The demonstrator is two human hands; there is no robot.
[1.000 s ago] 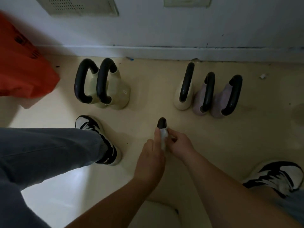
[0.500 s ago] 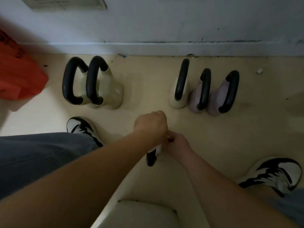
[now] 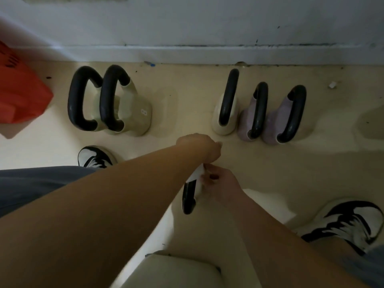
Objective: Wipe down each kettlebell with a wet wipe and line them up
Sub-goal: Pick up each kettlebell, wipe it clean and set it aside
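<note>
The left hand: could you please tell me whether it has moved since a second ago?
Yes. The left hand has moved away from the person, up along the black handle, and is now nearer the cream kettlebell.

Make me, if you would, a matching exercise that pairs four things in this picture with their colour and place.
Things:
1. bag
2. kettlebell marked 8
3. rightmost kettlebell
4. wipe

Colour and place:
A. pale purple, right end of the row
B. white, against the black handle in the middle
C. orange, left edge
D. pale green, in the left pair

Pairs: 1-C, 2-D, 3-A, 4-B
</note>
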